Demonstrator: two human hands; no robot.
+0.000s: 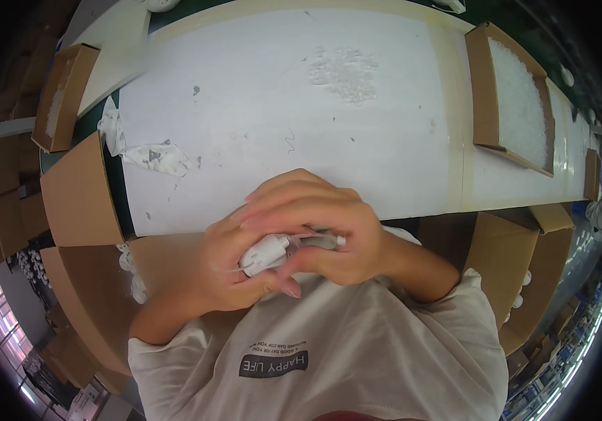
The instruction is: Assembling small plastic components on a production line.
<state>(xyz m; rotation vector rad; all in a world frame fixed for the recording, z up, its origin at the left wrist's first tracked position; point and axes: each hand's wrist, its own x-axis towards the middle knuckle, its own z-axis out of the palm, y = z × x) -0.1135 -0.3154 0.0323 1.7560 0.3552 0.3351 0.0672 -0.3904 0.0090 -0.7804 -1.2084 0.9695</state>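
Both my hands meet close to my chest, just below the near edge of the white table [273, 105]. My left hand [234, 270] cups a small white plastic part [264, 254] from below. My right hand [315, 224] lies over it, fingers curled around the part's narrow grey-white end [325, 241]. Most of the part is hidden by my fingers. A small heap of clear little pieces [345, 72] lies on the far middle of the table.
A cardboard tray [480, 91] of small clear pieces stands at the table's right. Another cardboard tray [62, 95] sits at the far left. A crumpled white cloth [150, 156] lies at the table's left edge. Brown cartons [80, 189] stand on both sides of me.
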